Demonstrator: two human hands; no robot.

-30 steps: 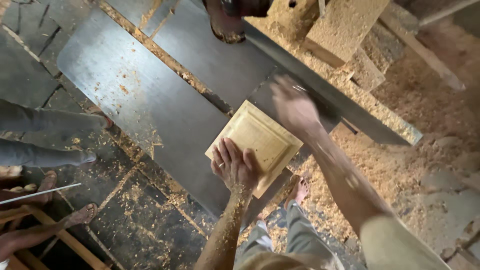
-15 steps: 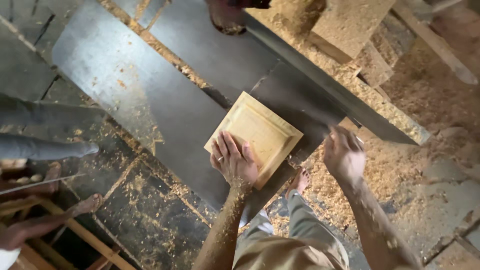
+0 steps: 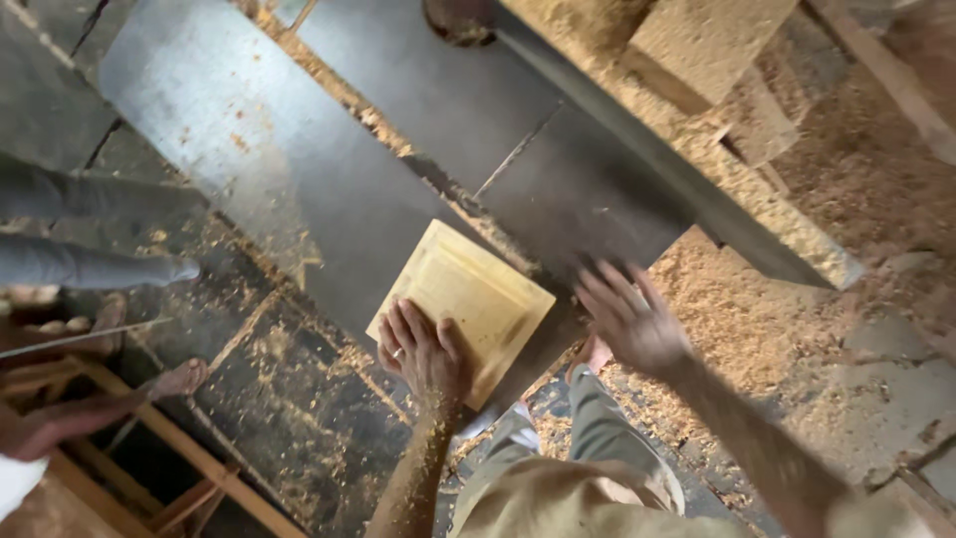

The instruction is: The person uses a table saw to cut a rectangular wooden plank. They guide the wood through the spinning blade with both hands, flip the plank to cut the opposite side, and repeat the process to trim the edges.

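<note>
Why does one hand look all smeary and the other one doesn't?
In the head view, the right hand is motion-blurred, its fingers streaky over the grey machine table. The left hand lies flat on the pale wooden panel and looks sharp. The sawdust at right is blurred too.

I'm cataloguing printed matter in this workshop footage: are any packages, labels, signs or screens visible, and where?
None in view: no package, label, sign or screen.
Only a bare pale square wooden panel lies on the grey metal machine table, under the left hand, with the right hand beside it amid sawdust.
</note>
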